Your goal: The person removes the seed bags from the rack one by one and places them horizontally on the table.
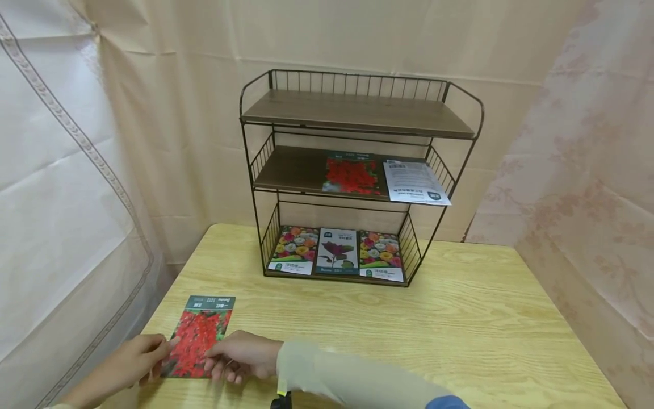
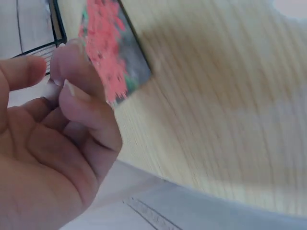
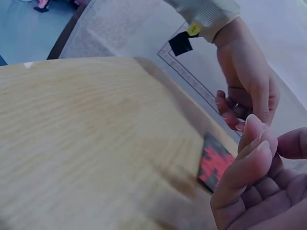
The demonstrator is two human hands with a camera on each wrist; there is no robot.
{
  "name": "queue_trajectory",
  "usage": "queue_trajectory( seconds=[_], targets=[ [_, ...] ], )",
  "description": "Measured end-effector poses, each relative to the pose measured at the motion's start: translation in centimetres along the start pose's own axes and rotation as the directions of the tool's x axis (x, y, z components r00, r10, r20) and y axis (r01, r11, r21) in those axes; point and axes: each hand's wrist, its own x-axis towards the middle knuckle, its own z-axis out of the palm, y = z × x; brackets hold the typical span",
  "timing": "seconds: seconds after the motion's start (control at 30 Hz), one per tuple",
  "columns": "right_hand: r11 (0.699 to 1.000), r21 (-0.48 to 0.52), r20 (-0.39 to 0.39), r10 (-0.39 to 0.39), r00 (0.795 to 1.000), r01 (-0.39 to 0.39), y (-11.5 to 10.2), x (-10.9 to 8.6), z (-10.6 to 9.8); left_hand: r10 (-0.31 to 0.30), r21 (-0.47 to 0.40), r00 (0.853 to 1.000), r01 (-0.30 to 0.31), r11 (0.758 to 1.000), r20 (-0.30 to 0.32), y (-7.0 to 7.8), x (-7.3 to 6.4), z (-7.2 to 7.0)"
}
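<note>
The red-flower packet point(image 1: 196, 336) lies flat on the wooden table point(image 1: 409, 318), left and front of the wire rack point(image 1: 357, 111). The left hand point(image 1: 140, 357) and right hand point(image 1: 244, 355) flank it, fingers bent; whether they pinch it, I can't tell.

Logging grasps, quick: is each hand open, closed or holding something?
Left hand: open, loosely curled, holding nothing.
Right hand: curled at the red-flower packet; cannot tell if pinching it.

Free tabletop point(image 1: 449, 324), rack point(image 1: 357, 112) beyond
</note>
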Motion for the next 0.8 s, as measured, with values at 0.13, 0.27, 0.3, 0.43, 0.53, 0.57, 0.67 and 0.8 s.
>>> queue_trajectory(
  seconds=[0.13, 0.27, 0.3, 0.43, 0.53, 0.57, 0.67, 0.8],
  targets=[
    [0.999, 0.001, -0.018, -0.044, 0.999, 0.045, -0.7, -0.4, -0.8, -0.008, -0.019, 0.999, 0.007, 1.0, -0.045, 1.2, 0.8, 0.2],
    [0.996, 0.009, -0.034, -0.084, 0.996, 0.084, -1.5, -1.1, -1.7, 0.012, -0.041, 0.997, -0.015, 0.999, -0.076, 2.3, 1.5, 0.5],
    [0.996, 0.009, -0.038, -0.094, 0.995, 0.094, -1.8, -1.3, -2.0, 0.014, -0.046, 0.997, -0.018, 0.999, -0.081, 2.6, 1.7, 0.6],
    [0.992, 0.012, -0.047, -0.124, 0.991, 0.125, -2.3, -1.8, -2.8, 0.014, -0.058, 0.996, -0.019, 0.998, -0.083, 3.8, 2.3, 0.9],
    [0.989, 0.014, -0.046, -0.147, 0.988, 0.147, -2.7, -2.1, -3.5, 0.022, -0.064, 0.996, -0.028, 0.998, -0.088, 4.5, 2.9, 1.2],
    [0.988, 0.012, -0.044, -0.155, 0.987, 0.156, -2.8, -2.2, -3.8, 0.026, -0.067, 0.996, -0.032, 0.997, -0.089, 4.8, 3.0, 1.3],
    [0.983, 0.0, -0.043, -0.181, 0.983, 0.181, -3.4, -2.6, -4.6, 0.054, -0.067, 0.994, -0.06, 0.996, -0.091, 5.4, 3.6, 1.4],
    [0.974, -0.023, -0.049, -0.226, 0.973, 0.225, -4.1, -3.4, -5.6, 0.078, -0.065, 0.991, -0.086, 0.994, -0.11, 6.5, 4.3, 1.5]
  ],
)
